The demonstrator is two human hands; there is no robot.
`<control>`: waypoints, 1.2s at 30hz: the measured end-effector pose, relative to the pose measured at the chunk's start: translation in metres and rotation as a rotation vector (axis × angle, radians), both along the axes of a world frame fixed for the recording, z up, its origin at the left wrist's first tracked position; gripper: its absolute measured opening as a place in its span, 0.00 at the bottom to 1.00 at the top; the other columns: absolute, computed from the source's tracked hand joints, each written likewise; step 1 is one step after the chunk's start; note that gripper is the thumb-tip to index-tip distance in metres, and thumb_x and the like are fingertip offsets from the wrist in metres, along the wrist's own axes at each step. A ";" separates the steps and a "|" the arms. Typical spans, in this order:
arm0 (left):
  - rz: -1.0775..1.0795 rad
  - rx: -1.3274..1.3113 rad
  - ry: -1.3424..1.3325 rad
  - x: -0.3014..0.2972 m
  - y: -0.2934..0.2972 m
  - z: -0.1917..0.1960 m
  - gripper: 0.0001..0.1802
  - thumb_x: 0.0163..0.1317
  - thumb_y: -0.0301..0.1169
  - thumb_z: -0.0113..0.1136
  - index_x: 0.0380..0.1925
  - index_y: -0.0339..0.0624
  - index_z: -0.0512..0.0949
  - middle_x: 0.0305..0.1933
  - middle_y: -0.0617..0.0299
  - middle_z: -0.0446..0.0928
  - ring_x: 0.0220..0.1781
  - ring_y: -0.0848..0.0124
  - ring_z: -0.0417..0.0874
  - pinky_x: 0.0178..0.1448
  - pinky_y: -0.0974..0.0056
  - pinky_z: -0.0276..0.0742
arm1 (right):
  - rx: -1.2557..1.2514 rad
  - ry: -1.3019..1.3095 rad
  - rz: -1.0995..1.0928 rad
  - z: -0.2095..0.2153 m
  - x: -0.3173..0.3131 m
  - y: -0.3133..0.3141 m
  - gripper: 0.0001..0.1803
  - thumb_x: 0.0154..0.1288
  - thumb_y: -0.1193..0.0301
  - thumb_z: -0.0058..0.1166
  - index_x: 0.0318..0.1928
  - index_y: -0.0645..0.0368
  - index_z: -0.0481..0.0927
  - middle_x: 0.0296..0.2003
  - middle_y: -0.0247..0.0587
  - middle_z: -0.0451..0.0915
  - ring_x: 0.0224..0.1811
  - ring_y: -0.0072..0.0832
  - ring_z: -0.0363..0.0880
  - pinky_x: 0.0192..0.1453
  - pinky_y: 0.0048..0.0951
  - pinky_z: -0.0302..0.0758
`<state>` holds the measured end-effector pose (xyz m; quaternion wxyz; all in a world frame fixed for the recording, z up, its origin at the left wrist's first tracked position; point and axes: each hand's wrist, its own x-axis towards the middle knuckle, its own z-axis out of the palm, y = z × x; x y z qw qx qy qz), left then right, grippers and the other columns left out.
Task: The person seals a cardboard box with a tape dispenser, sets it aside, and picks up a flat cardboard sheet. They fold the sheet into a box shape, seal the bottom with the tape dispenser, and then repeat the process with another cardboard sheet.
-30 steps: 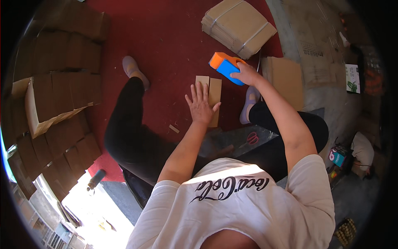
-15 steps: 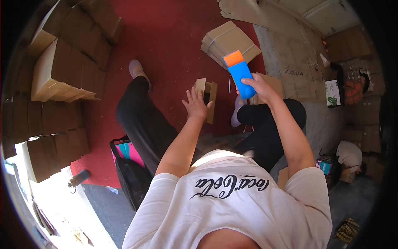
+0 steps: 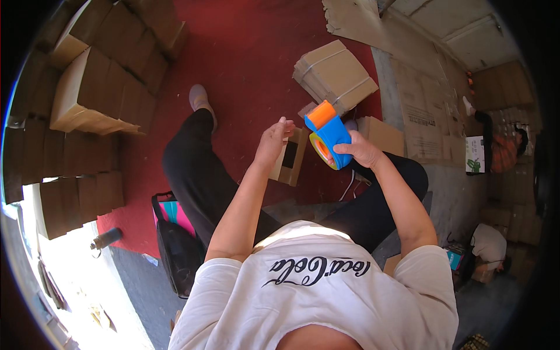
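My right hand (image 3: 359,151) is closed around the handle of a blue tape dispenser (image 3: 337,135) with an orange front and a roll of tape in its side. The dispenser is tilted, just right of a small cardboard box (image 3: 296,156). A black patch shows on the box; whether it is an opening cannot be made out. At the box's upper left is my left hand (image 3: 274,140), its fingers apart and loosely bent. Whether it touches the cardboard is unclear.
A strapped bundle of flat cardboard (image 3: 338,76) lies ahead on the red floor (image 3: 245,64). Another carton (image 3: 382,135) is by my right knee. Stacked cartons (image 3: 96,93) rise at left, near a black bag (image 3: 175,251) and a bottle (image 3: 107,238). Two people sit at far right.
My right hand has turned the tape dispenser and brought it lower and left, showing the roll. My left hand's spread fingers have drawn in beside the box, which now shows a different side.
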<state>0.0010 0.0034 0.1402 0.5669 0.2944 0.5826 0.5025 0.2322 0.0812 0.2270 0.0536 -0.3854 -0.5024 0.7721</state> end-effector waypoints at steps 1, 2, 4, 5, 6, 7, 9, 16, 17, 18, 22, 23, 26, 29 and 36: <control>-0.024 -0.025 -0.215 -0.001 0.002 0.008 0.28 0.69 0.50 0.43 0.53 0.36 0.74 0.50 0.57 0.78 0.51 0.68 0.77 0.55 0.63 0.68 | -0.022 -0.010 0.033 -0.001 -0.003 -0.001 0.29 0.52 0.63 0.67 0.50 0.66 0.71 0.37 0.46 0.81 0.36 0.30 0.82 0.44 0.30 0.79; -0.046 -0.050 -0.432 -0.001 0.004 0.014 0.27 0.68 0.50 0.45 0.51 0.38 0.76 0.47 0.59 0.79 0.48 0.71 0.77 0.52 0.65 0.69 | -0.045 -0.039 0.046 -0.001 -0.006 -0.002 0.29 0.51 0.64 0.67 0.50 0.66 0.71 0.38 0.47 0.81 0.37 0.32 0.83 0.46 0.31 0.80; -0.060 -0.071 -0.484 -0.001 0.006 0.021 0.27 0.68 0.51 0.46 0.49 0.39 0.76 0.46 0.60 0.79 0.46 0.72 0.76 0.51 0.66 0.68 | -0.047 -0.066 0.092 -0.005 -0.012 -0.004 0.29 0.51 0.65 0.67 0.50 0.66 0.71 0.37 0.46 0.81 0.38 0.32 0.83 0.47 0.31 0.79; -0.081 -0.086 -0.534 -0.001 0.007 0.020 0.27 0.68 0.52 0.46 0.47 0.39 0.77 0.45 0.61 0.79 0.45 0.73 0.76 0.50 0.66 0.68 | -0.040 -0.091 0.134 -0.007 -0.015 -0.004 0.29 0.50 0.65 0.66 0.50 0.66 0.71 0.37 0.44 0.81 0.39 0.32 0.83 0.48 0.32 0.79; 0.000 -0.116 -0.535 0.002 0.009 0.015 0.21 0.68 0.47 0.49 0.39 0.39 0.78 0.38 0.64 0.79 0.38 0.76 0.76 0.45 0.68 0.69 | -0.059 -0.118 0.154 -0.006 -0.019 -0.003 0.28 0.50 0.66 0.67 0.50 0.65 0.71 0.39 0.44 0.80 0.39 0.31 0.82 0.48 0.32 0.79; 0.012 -0.124 -0.543 -0.001 0.008 0.009 0.21 0.68 0.47 0.49 0.39 0.39 0.78 0.38 0.64 0.79 0.38 0.76 0.76 0.45 0.68 0.69 | -0.070 -0.125 0.164 -0.009 -0.023 -0.003 0.28 0.50 0.66 0.67 0.50 0.65 0.71 0.39 0.44 0.80 0.39 0.31 0.82 0.48 0.32 0.79; -0.084 -0.124 -0.424 -0.007 0.004 -0.001 0.14 0.68 0.39 0.51 0.35 0.39 0.78 0.33 0.65 0.78 0.34 0.78 0.77 0.40 0.69 0.73 | -0.030 -0.170 0.239 -0.016 -0.028 -0.003 0.29 0.49 0.67 0.67 0.50 0.65 0.71 0.38 0.44 0.80 0.40 0.31 0.82 0.47 0.32 0.80; 0.048 -0.187 -0.428 -0.010 -0.021 -0.006 0.12 0.65 0.32 0.55 0.24 0.37 0.79 0.22 0.70 0.75 0.25 0.83 0.70 0.31 0.73 0.67 | -0.124 -0.296 0.356 -0.015 -0.049 -0.015 0.28 0.47 0.69 0.69 0.48 0.64 0.72 0.34 0.41 0.80 0.34 0.27 0.81 0.42 0.29 0.79; 0.057 -0.194 -0.435 -0.011 -0.019 -0.010 0.12 0.65 0.32 0.55 0.24 0.37 0.79 0.22 0.70 0.75 0.25 0.83 0.70 0.31 0.73 0.67 | -0.144 -0.310 0.332 -0.014 -0.052 -0.013 0.28 0.46 0.67 0.69 0.46 0.63 0.72 0.33 0.40 0.80 0.32 0.25 0.81 0.40 0.28 0.78; 0.080 -0.186 -0.413 -0.012 -0.018 -0.015 0.13 0.65 0.32 0.56 0.24 0.38 0.79 0.22 0.70 0.74 0.24 0.83 0.70 0.30 0.72 0.66 | -0.105 -0.353 0.346 -0.013 -0.056 -0.010 0.26 0.47 0.67 0.69 0.46 0.63 0.72 0.33 0.40 0.80 0.32 0.25 0.81 0.39 0.28 0.78; 0.180 -0.158 -0.362 -0.015 -0.006 -0.030 0.13 0.65 0.32 0.55 0.23 0.38 0.78 0.21 0.70 0.73 0.23 0.83 0.68 0.28 0.72 0.64 | -0.100 -0.462 0.418 -0.009 -0.075 0.019 0.26 0.49 0.63 0.67 0.46 0.64 0.73 0.33 0.40 0.80 0.33 0.25 0.81 0.40 0.28 0.78; 0.186 -0.166 -0.368 -0.020 -0.001 -0.035 0.13 0.65 0.32 0.55 0.23 0.38 0.78 0.21 0.70 0.73 0.23 0.83 0.68 0.28 0.72 0.64 | -0.108 -0.467 0.424 -0.011 -0.077 0.026 0.26 0.49 0.63 0.67 0.46 0.64 0.73 0.33 0.40 0.80 0.33 0.25 0.81 0.40 0.28 0.78; 0.206 -0.143 -0.386 -0.031 0.017 -0.041 0.12 0.67 0.34 0.54 0.26 0.40 0.78 0.24 0.70 0.76 0.25 0.82 0.73 0.31 0.73 0.69 | 0.136 -0.569 0.473 -0.013 -0.082 0.043 0.30 0.49 0.58 0.67 0.48 0.65 0.74 0.36 0.40 0.80 0.38 0.25 0.80 0.44 0.27 0.76; 0.326 -0.219 -0.384 -0.051 0.026 -0.053 0.13 0.66 0.35 0.54 0.24 0.44 0.77 0.23 0.70 0.75 0.24 0.81 0.75 0.29 0.73 0.68 | 0.163 -0.600 0.482 -0.017 -0.069 0.056 0.30 0.49 0.58 0.67 0.48 0.65 0.74 0.36 0.41 0.80 0.39 0.25 0.79 0.44 0.27 0.76; 0.395 -0.304 -0.361 -0.054 0.035 -0.109 0.11 0.66 0.36 0.55 0.26 0.44 0.77 0.22 0.71 0.75 0.23 0.82 0.75 0.27 0.74 0.65 | -0.025 -0.726 0.373 -0.030 -0.072 0.066 0.25 0.60 0.54 0.59 0.42 0.66 0.77 0.30 0.40 0.78 0.31 0.24 0.79 0.34 0.28 0.77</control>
